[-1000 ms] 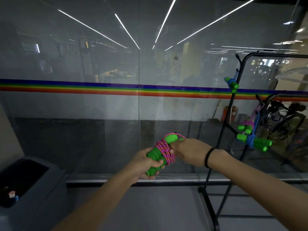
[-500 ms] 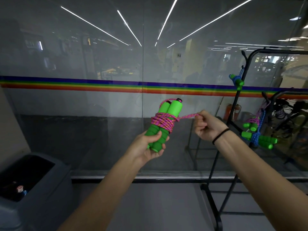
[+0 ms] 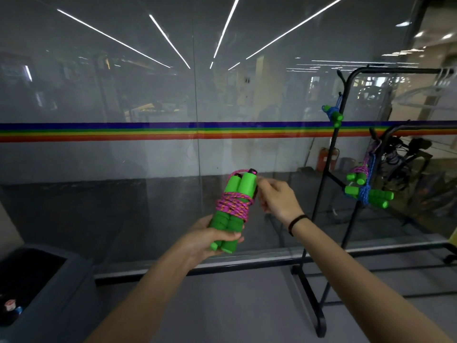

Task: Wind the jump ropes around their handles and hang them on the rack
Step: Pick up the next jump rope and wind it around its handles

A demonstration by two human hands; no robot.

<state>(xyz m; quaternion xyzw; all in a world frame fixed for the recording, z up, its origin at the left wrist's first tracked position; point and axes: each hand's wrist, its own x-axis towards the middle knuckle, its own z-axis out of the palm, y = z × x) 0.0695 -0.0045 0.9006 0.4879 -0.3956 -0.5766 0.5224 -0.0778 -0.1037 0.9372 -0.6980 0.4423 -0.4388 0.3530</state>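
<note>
Far left of the rack, low down: grey bin [image 3: 49, 280], open top, small items inside. It is well clear of the work.

Left of the rack, mid-height: my left hand [image 3: 212, 241] is clenched round the lower ends of the two green handles [image 3: 243, 185], held side by side and near upright. The pink rope [image 3: 233, 206] sits in a tight band round their middle, with a short loop over the top. My right hand [image 3: 277, 199] is just beside the handle tops, fingers curled in a pinch. I read this as a pinch on the rope's tail, though the fingers hide the tail itself.

Judgement: the step in hand is securing the tail. Keep tension, tuck it under the last turns, hold the left grip firm so the handles do not splay, and leave the top loop free for hanging.

Rack [image 3: 321, 211]: a black frame, near, to the right of both hands. It carries three wound ropes: a blue bundle [image 3: 333, 116] high, a pink bundle [image 3: 357, 175] and a second blue bundle [image 3: 368, 194] lower. The lower spot looks crowded. The glass wall [image 3: 148, 95] stands behind, so approach from the front.
</note>
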